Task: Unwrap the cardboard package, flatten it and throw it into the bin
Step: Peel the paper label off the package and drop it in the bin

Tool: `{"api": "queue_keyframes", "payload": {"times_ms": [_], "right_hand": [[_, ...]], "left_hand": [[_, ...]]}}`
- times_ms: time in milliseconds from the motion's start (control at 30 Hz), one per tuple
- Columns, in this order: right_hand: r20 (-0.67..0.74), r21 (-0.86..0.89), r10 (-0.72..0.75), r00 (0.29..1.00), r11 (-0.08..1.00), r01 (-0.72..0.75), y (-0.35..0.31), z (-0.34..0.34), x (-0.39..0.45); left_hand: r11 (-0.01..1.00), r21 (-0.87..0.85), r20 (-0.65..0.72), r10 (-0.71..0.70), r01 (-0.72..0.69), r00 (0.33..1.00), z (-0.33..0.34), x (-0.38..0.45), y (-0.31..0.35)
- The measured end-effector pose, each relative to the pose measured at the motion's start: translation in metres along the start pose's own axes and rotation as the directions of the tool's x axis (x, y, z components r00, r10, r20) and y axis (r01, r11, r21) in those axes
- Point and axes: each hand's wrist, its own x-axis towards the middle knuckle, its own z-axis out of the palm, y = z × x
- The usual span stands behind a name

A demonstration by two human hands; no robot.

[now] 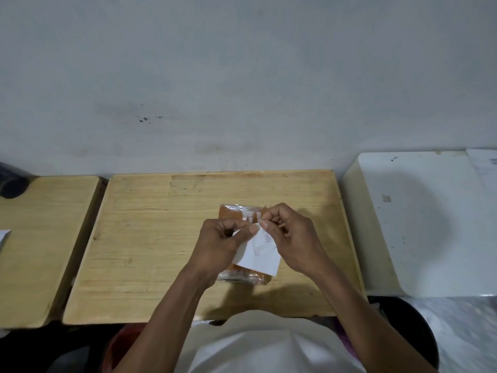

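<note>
A paper scrap [4, 235] lies on the left board [45, 238]. On the middle board [161, 238], the left hand [220, 243] and right hand [290, 238] pinch a white label [258, 251] over the package [234, 212]. A white slab [419, 224] sits right.

— What do you have in front of you?
— You face a grey, stained wall [242, 76] behind a pale wooden table [150, 238], with a second wooden table [40, 238] just to your left.
— And right?
— A white surface [419, 224] beside you.
</note>
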Motion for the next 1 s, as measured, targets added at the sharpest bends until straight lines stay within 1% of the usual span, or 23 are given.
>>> {"api": "queue_keyframes", "payload": {"times_ms": [100, 167, 267, 367, 500, 600, 667, 700, 733, 767, 800, 833, 867, 900, 1000], "right_hand": [[0.034, -0.026, -0.014, 0.999, 1.0, 0.015, 0.003, 0.002, -0.001], [0.069, -0.051, -0.055, 0.996, 0.997, 0.058, 0.005, 0.003, -0.001], [0.123, -0.087, -0.094, 0.988, 0.991, 0.105, 0.006, 0.004, 0.0], [0.137, -0.123, -0.101, 0.985, 0.985, 0.118, 0.006, 0.001, 0.002], [0.141, -0.149, -0.098, 0.985, 0.982, 0.119, 0.003, -0.001, 0.003], [0.042, -0.03, 0.001, 0.999, 1.0, 0.0, -0.002, 0.004, -0.002], [-0.009, 0.073, 0.097, 0.995, 0.993, -0.096, -0.007, 0.011, -0.003], [-0.042, 0.125, 0.168, 0.985, 0.979, -0.161, -0.007, 0.013, -0.003], [-0.1, 0.184, 0.27, 0.958, 0.951, -0.249, -0.002, 0.012, -0.003], [-0.189, 0.247, 0.375, 0.907, 0.913, -0.326, 0.006, 0.004, -0.001], [-0.31, 0.302, 0.447, 0.839, 0.883, -0.359, 0.017, -0.007, -0.001], [-0.416, 0.331, 0.469, 0.779, 0.876, -0.351, 0.027, -0.022, -0.001], [-0.481, 0.324, 0.467, 0.742, 0.881, -0.344, 0.036, -0.035, -0.003], [-0.51, 0.297, 0.454, 0.731, 0.89, -0.346, 0.04, -0.045, -0.005], [-0.534, 0.213, 0.374, 0.758, 0.927, -0.308, 0.034, -0.047, -0.011]], "left_hand": [[1.0, -0.009, -0.021, 0.0, 0.0, 1.0, -0.004, -0.002, -0.003], [1.0, 0.015, -0.032, 0.008, -0.008, 0.999, -0.007, -0.003, -0.003], [0.999, 0.051, -0.019, 0.021, -0.02, 1.0, -0.008, -0.003, -0.003], [0.997, 0.075, -0.009, 0.029, -0.029, 1.0, -0.008, -0.002, -0.004], [0.973, 0.214, -0.017, 0.09, -0.084, 0.996, -0.01, 0.0, -0.007], [0.948, 0.28, -0.087, 0.18, -0.15, 0.98, -0.005, 0.0, -0.007], [0.942, 0.28, -0.149, 0.234, -0.186, 0.961, 0.006, -0.003, -0.005], [0.947, 0.262, -0.186, 0.239, -0.186, 0.953, 0.01, -0.004, -0.004], [0.956, 0.232, -0.235, 0.234, -0.179, 0.943, 0.01, -0.005, -0.004], [0.965, 0.194, -0.296, 0.228, -0.175, 0.928, 0.004, -0.005, -0.004], [0.97, 0.158, -0.363, 0.23, -0.184, 0.903, -0.005, -0.005, -0.004], [0.969, 0.139, -0.416, 0.242, -0.202, 0.876, -0.018, -0.004, -0.004], [0.965, 0.145, -0.44, 0.26, -0.218, 0.859, -0.03, -0.002, -0.003], [0.96, 0.167, -0.432, 0.276, -0.225, 0.859, -0.041, -0.001, -0.002], [0.952, 0.208, -0.345, 0.284, -0.223, 0.895, -0.046, 0.009, -0.004]]}}
